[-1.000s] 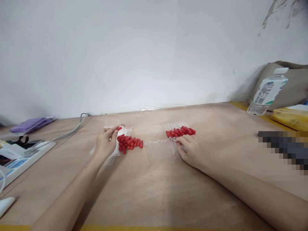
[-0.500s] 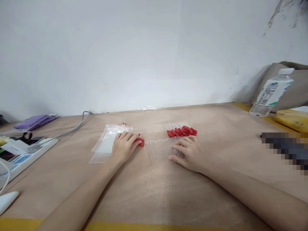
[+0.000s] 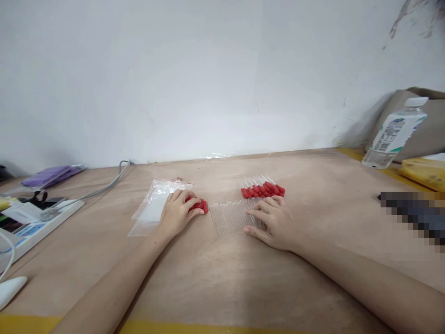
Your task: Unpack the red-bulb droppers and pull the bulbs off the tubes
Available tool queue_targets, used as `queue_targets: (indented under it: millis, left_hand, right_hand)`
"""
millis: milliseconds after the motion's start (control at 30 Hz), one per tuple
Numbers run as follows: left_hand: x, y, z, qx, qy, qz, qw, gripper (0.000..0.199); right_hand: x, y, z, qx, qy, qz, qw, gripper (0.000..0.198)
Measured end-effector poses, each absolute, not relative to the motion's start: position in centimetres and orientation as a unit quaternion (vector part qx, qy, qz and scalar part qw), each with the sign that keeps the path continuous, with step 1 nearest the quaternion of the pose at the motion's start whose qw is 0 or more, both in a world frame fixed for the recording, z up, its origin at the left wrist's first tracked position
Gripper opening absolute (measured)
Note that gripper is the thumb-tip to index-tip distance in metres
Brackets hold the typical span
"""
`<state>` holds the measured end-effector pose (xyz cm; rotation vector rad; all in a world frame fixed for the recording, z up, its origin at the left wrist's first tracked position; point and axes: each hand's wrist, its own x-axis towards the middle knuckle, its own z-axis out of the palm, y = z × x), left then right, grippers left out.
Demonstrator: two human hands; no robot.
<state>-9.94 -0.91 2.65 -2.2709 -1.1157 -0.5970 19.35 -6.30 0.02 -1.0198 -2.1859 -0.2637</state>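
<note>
My left hand [image 3: 176, 212] is bent over a small pile of red rubber bulbs [image 3: 203, 205], fingers and thumb closed around some of them; part of the pile is hidden under the fingers. To its right, a row of thin clear glass tubes [image 3: 227, 218] lies side by side on the table. My right hand [image 3: 271, 220] rests at the right end of this row, thumb and fingers spread apart, with the fingertips on or just beside the tubes. Behind it lies a bunch of droppers with red bulbs [image 3: 263, 189], their clear tubes pointing to the wall.
Clear zip bags [image 3: 151, 211] lie beneath and left of my left hand. At the left stand a power strip [image 3: 38, 234] with cables and a purple packet [image 3: 52, 176]. A plastic bottle [image 3: 396, 132], a grey bag [image 3: 434, 120] and a yellow packet [image 3: 422, 172] are at the right.
My left fingers have curled further over the red bulbs, and the bulbs sit closer together beside the thumb. My right hand has hardly moved.
</note>
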Motion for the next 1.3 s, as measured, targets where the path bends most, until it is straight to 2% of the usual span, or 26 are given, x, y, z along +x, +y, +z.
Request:
queue_targets:
  millis: [333, 500, 567, 733, 933, 1133, 1300]
  left_hand:
    - [-9.3, -1.6, 2.6, -0.830, -0.402, -0.257, 0.287, 0.027]
    - [-8.0, -2.3, 2.8, -0.777, -0.400, -0.375, 0.309, 0.010]
    - [-6.6, -2.7, 3.1, -0.782, -0.400, -0.385, 0.283, 0.008]
    - [-1.8, -2.4, 3.8, -0.842, -0.428, -0.284, 0.164, 0.011]
    - [2.4, 1.1, 3.8, -0.864, -0.446, -0.229, 0.036, 0.030]
    - [3.2, 3.2, 2.9, -0.842, -0.476, -0.242, -0.076, 0.031]
    - [2.1, 2.8, 2.9, -0.803, -0.517, -0.281, -0.092, 0.029]
  right_hand:
    - [19.4, -5.9, -0.4, -0.396, -0.808, -0.117, 0.419, 0.021]
    - [19.4, -5.8, -0.2, -0.455, -0.762, -0.148, 0.437, 0.022]
    - [19.5, -5.6, -0.3, -0.497, -0.733, -0.157, 0.437, 0.027]
    - [20.1, -5.1, -0.5, -0.557, -0.689, -0.115, 0.450, 0.031]
    - [20.4, -5.3, -0.5, -0.546, -0.696, -0.104, 0.455, 0.028]
    - [20.5, -5.4, -0.4, -0.546, -0.696, -0.105, 0.454, 0.025]
    - [20.5, -5.3, -0.5, -0.539, -0.693, -0.104, 0.467, 0.021]
